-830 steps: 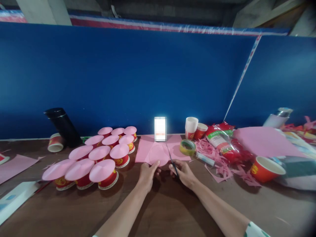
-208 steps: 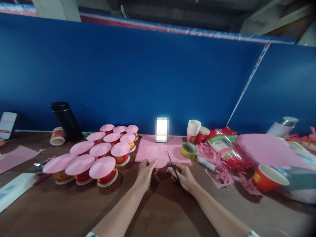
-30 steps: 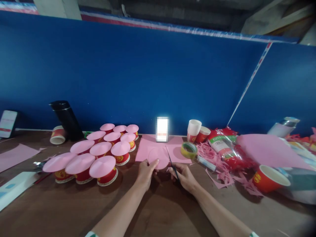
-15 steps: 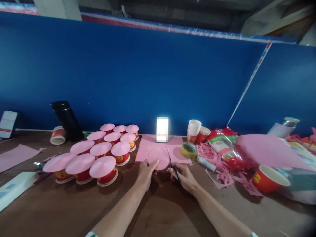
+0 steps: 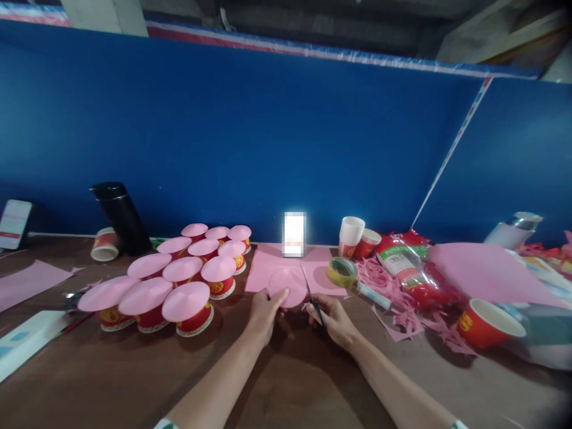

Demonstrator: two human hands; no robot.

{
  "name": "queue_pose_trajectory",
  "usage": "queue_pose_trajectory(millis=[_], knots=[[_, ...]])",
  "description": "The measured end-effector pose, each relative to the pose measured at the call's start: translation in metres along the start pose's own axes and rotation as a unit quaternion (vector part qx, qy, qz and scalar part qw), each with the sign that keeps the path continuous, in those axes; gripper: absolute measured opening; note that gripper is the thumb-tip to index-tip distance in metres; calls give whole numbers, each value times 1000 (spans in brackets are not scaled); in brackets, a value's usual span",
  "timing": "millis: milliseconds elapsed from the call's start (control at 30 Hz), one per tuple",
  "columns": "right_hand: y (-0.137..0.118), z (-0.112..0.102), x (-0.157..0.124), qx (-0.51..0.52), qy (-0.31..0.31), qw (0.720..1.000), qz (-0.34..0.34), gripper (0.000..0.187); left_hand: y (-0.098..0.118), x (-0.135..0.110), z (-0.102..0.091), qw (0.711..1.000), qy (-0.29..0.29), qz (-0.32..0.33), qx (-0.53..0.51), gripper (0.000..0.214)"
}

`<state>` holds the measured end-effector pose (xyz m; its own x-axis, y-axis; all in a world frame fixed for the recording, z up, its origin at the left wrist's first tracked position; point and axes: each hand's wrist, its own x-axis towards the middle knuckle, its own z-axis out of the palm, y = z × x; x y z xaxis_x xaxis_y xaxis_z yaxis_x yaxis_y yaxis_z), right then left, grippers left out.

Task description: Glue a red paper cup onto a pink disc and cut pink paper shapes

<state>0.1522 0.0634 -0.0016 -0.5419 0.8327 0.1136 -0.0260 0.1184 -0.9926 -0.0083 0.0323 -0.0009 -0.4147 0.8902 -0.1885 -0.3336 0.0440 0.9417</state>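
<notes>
My left hand (image 5: 265,311) pinches the near edge of a round pink paper disc (image 5: 288,285), thumb on top. My right hand (image 5: 333,319) grips a pair of dark scissors (image 5: 311,293), their blades pointing away from me along the disc's right side. Both hands rest at the middle of the brown table (image 5: 286,381). Under the disc lies a pink paper sheet (image 5: 268,266). Just behind it a lit phone (image 5: 294,234) stands against the blue wall.
Several upturned red cups topped with pink paper cones (image 5: 185,302) cluster at the left. A black flask (image 5: 121,218) stands behind them. Right of the hands lie a tape roll (image 5: 341,271), stacked cups (image 5: 350,235), pink scraps (image 5: 402,310), a red packet (image 5: 409,262) and a red cup (image 5: 487,322).
Almost nothing differs: both hands keep their grips on the disc and the scissors in the same spot, and the view has barely shifted.
</notes>
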Motion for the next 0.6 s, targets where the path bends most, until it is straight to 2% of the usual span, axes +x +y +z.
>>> queue_pose_trajectory(millis=[233, 600], knots=[[1, 0, 0, -2, -9, 1000, 8, 40, 0, 1, 0, 1000, 3, 5, 0, 34], [2, -1, 0, -16, -10, 1000, -6, 35, -2, 2, 0, 1000, -7, 10, 3, 34]])
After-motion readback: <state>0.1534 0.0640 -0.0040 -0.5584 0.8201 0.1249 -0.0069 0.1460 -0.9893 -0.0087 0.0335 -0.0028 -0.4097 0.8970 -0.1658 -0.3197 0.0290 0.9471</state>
